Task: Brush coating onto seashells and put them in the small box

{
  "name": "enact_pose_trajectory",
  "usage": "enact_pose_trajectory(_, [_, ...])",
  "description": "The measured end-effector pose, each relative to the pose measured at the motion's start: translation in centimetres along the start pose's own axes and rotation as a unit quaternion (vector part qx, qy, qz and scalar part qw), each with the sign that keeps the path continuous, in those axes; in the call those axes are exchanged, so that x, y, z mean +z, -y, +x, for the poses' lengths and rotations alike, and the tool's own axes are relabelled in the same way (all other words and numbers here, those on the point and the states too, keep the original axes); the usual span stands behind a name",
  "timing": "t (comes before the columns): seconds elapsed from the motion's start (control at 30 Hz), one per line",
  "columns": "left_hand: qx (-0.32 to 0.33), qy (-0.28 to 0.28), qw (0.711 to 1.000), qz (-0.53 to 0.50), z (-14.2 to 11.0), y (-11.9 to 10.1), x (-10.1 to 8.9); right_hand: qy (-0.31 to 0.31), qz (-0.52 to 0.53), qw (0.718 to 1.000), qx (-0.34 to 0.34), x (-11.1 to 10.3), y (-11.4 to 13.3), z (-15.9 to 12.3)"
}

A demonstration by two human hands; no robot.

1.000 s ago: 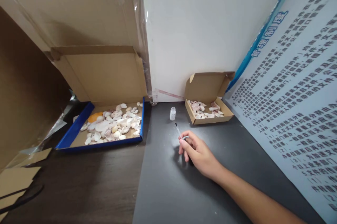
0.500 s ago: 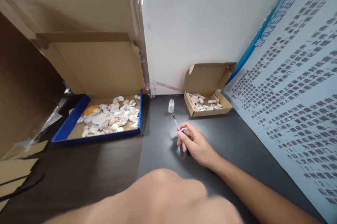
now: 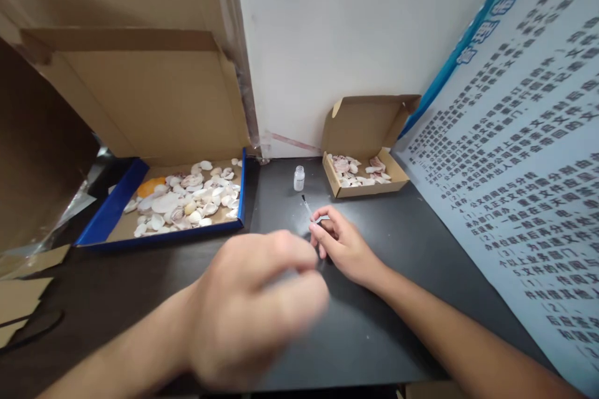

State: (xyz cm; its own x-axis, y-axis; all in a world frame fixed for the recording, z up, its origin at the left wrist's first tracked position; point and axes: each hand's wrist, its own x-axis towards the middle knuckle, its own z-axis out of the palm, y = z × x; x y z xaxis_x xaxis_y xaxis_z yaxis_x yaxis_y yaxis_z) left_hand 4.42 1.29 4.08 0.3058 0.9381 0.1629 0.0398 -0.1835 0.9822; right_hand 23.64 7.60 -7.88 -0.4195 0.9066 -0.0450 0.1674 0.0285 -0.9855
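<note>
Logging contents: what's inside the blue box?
The blue box holds a heap of mostly pale shells and an orange piece, partly covered. The shells overlap, so what lies beneath them can't be seen.

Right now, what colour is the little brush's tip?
The brush's tip is black, seen best in the head view.

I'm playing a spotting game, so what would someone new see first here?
Probably the big blurry left hand, right up close at the bottom. Then the blue-edged box on the left, full of pale shells and one bright orange thing. On the right, a tall sheet of writing leans in.
</note>
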Motion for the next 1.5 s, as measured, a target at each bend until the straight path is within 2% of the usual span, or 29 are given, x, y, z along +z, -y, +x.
enact_pose_trajectory(0.03, [0.072, 0.017, 0.997, 0.031, 0.9, 1.3, -0.4, -0.003, 0.003, 1.000, -0.002, 0.0, 0.0, 0.0])
enact_pose_trajectory(0.07, [0.085, 0.003, 0.994, 0.066, 1.8, 2.8, -0.6, -0.007, 0.006, 1.000, -0.004, 0.0, 0.0, 0.0])
enact_pose_trajectory(0.1, [0.053, -0.016, 0.995, 0.077, 2.6, 4.4, -0.8, -0.013, 0.008, 1.000, -0.006, 0.0, 0.1, 0.1])
enact_pose_trajectory(0.17, [-0.054, -0.028, 0.998, 0.017, 3.8, 7.6, -1.0, -0.025, 0.011, 1.000, -0.009, 0.1, 0.2, 0.1])
enact_pose_trajectory(0.23, [-0.122, -0.003, 0.991, -0.048, 4.4, 9.8, -1.1, -0.038, 0.006, 0.999, -0.012, 0.0, 0.3, 0.0])
enact_pose_trajectory(0.3, [-0.169, 0.023, 0.980, -0.105, 4.7, 10.9, -1.2, -0.049, -0.016, 0.998, -0.021, -0.1, 0.4, 0.0])
enact_pose_trajectory(0.4, [-0.202, 0.039, 0.967, -0.152, 4.6, 11.3, -1.4, -0.061, -0.058, 0.996, -0.034, -0.2, 0.7, -0.1])
enact_pose_trajectory(0.83, [-0.229, 0.063, 0.953, -0.191, 4.2, 12.3, -1.6, -0.104, -0.104, 0.987, -0.072, -0.5, 1.2, -0.3])
enact_pose_trajectory(0.97, [-0.227, 0.064, 0.953, -0.189, 4.1, 12.3, -1.8, -0.104, -0.117, 0.984, -0.080, -0.4, 1.3, -0.3])
enact_pose_trajectory(1.13, [-0.228, 0.063, 0.953, -0.191, 4.1, 12.2, -1.9, -0.135, -0.128, 0.979, -0.080, -0.4, 1.5, -0.3])
enact_pose_trajectory(1.27, [-0.218, 0.071, 0.956, -0.182, 4.1, 12.3, -1.9, -0.111, -0.123, 0.982, -0.093, -0.4, 1.5, -0.3])
enact_pose_trajectory(1.4, [-0.210, 0.063, 0.964, -0.151, 4.1, 12.2, -1.7, -0.132, -0.132, 0.979, -0.086, -0.4, 1.5, -0.4])
enact_pose_trajectory(1.5, [-0.207, 0.054, 0.967, -0.137, 4.1, 12.0, -1.5, -0.115, -0.133, 0.980, -0.094, -0.4, 1.5, -0.4])
